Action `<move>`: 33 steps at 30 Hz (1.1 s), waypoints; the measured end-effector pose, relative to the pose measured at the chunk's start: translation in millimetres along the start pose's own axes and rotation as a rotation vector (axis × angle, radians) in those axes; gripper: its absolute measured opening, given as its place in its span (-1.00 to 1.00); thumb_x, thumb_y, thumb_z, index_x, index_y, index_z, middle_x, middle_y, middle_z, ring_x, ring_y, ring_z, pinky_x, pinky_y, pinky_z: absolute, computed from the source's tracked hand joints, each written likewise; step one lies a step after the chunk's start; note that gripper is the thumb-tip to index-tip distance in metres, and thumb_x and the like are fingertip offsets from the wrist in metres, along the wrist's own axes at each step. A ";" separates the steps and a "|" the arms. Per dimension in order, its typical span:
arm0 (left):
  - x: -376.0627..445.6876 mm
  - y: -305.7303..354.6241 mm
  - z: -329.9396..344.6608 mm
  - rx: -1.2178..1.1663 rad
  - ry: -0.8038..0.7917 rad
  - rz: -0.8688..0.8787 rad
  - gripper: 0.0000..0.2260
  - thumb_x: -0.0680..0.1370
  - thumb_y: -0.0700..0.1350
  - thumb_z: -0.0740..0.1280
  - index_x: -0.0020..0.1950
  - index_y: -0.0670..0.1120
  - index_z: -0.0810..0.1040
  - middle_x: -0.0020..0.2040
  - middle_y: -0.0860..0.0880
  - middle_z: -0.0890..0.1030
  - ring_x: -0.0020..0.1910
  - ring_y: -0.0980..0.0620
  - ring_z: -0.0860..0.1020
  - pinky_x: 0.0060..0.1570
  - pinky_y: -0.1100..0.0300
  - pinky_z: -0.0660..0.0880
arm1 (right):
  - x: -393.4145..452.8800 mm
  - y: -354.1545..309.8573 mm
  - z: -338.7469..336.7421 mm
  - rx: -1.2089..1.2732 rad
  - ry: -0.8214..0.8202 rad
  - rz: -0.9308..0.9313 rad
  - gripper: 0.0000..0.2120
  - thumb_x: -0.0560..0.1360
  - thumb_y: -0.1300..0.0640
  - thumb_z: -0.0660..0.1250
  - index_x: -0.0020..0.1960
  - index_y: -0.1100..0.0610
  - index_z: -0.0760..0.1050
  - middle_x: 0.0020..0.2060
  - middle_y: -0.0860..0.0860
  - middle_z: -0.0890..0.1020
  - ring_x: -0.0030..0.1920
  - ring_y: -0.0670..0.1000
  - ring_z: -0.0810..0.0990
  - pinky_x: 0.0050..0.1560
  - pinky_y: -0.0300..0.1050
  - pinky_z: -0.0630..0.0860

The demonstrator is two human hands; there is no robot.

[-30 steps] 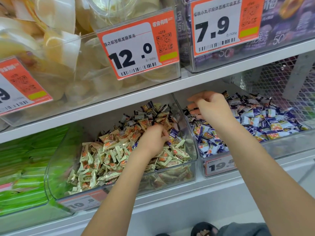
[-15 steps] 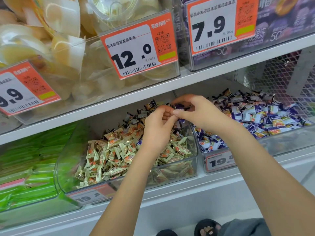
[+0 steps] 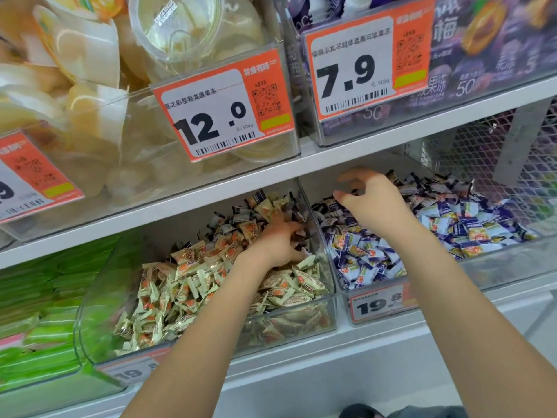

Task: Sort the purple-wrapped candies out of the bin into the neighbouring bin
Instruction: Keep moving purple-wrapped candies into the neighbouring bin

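White shop shelf (image 3: 301, 164) spans the frame, clear bins on two tiers. Centre bin (image 3: 301, 315) holds cream-and-orange candies, a few purple-wrapped candies (image 3: 241, 217) mixed in at its upper right. Neighbouring bin (image 3: 497, 267), right of frame, is full of purple-and-white candies. Left hand (image 3: 278, 242) is buried in the centre pile; can't tell whether its fingers grip anything. Right hand (image 3: 372, 202) hovers over the right bin, fingers (image 3: 346, 176) spread, empty.

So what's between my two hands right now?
In the head view, the clear wall shared by the two candy bins stands between the left hand and right hand, with dark-wrapped candies beside it.
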State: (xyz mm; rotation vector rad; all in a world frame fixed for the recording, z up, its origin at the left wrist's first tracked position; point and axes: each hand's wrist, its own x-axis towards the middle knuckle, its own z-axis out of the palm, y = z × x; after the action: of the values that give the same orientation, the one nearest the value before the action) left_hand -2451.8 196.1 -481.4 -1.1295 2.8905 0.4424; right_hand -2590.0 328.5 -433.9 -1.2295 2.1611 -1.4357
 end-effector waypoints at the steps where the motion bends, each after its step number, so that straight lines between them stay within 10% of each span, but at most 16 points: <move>1: 2.2 -2.1 0.3 0.024 -0.013 0.008 -0.39 0.44 -0.08 0.46 0.45 0.00 0.32 0.48 -0.06 0.15 0.34 -0.12 0.35 0.18 0.20 0.37 | 1.2 1.1 -0.5 0.000 0.002 0.001 -0.72 0.53 0.07 0.33 0.23 0.06 0.47 0.10 0.04 0.54 -0.04 0.00 0.47 -0.08 -0.17 0.36; 7: 8.6 -5.4 7.5 0.185 0.075 0.114 -0.52 0.45 -0.15 0.42 0.36 -0.01 0.42 0.40 -0.05 0.26 -0.03 -0.04 0.48 -0.26 0.27 0.39 | 0.1 2.3 1.0 -0.011 -0.011 -0.025 -0.74 0.53 0.07 0.34 0.20 0.09 0.47 0.09 0.05 0.57 0.02 0.01 0.48 -0.06 -0.18 0.35; 12: 6.7 -7.8 11.8 0.157 0.124 0.165 -0.75 0.47 -0.13 0.41 0.14 -0.05 0.58 0.14 -0.08 0.50 -0.06 -0.02 0.50 -0.19 0.22 0.37 | -2.0 0.5 4.8 -0.048 -0.086 -0.053 -0.74 0.54 0.07 0.32 0.21 0.06 0.46 0.08 0.04 0.56 -0.06 0.01 0.50 -0.18 -0.20 0.36; 18: -11.3 -10.3 -5.6 -0.269 0.210 0.020 -0.84 0.36 0.00 0.53 -0.16 0.01 0.62 0.06 0.08 0.61 0.00 0.15 0.51 0.04 0.26 0.37 | 1.2 1.9 2.5 0.043 -0.089 -0.079 -0.88 0.53 0.09 0.33 0.07 -0.01 0.48 -0.01 0.03 0.62 -0.13 -0.04 0.53 -0.28 -0.37 0.37; 23: -61.2 -10.3 -34.3 -0.417 0.387 0.017 -0.86 0.31 0.03 0.56 -0.24 0.10 0.62 -0.10 0.33 0.53 -0.21 0.51 0.45 -0.23 0.64 0.32 | -1.7 -3.0 1.4 0.121 -0.038 -0.076 -0.90 0.53 0.14 0.32 0.02 -0.02 0.52 -0.07 -0.01 0.62 -0.12 -0.03 0.58 -0.24 -0.35 0.44; 27: -101.6 -8.0 -39.1 -0.564 0.523 -0.008 -0.86 0.27 0.00 0.58 -0.28 0.09 0.65 -0.29 0.22 0.64 -0.38 0.27 0.57 -0.38 0.50 0.43 | -23.9 -30.1 0.4 0.112 -0.051 -0.309 -0.80 0.44 0.11 0.42 -0.03 -0.14 0.51 -0.18 -0.27 0.56 -0.22 -0.36 0.51 -0.22 -0.48 0.39; 33: -118.7 -9.1 -28.3 -0.601 0.555 0.024 -0.86 0.28 -0.15 0.58 -0.26 0.03 0.67 -0.21 0.21 0.66 -0.15 0.31 0.58 -0.18 0.50 0.43 | -54.2 -50.4 49.7 -0.225 -0.442 -0.525 -0.43 0.47 0.16 0.41 0.42 -0.10 0.32 0.32 -0.06 0.44 0.21 -0.09 0.45 0.15 -0.18 0.40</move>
State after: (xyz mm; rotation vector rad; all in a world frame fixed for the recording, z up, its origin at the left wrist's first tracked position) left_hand -2355.2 261.1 -443.8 -1.4818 3.3428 1.2446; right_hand -2501.2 331.5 -426.3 -2.0843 1.8008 -0.9514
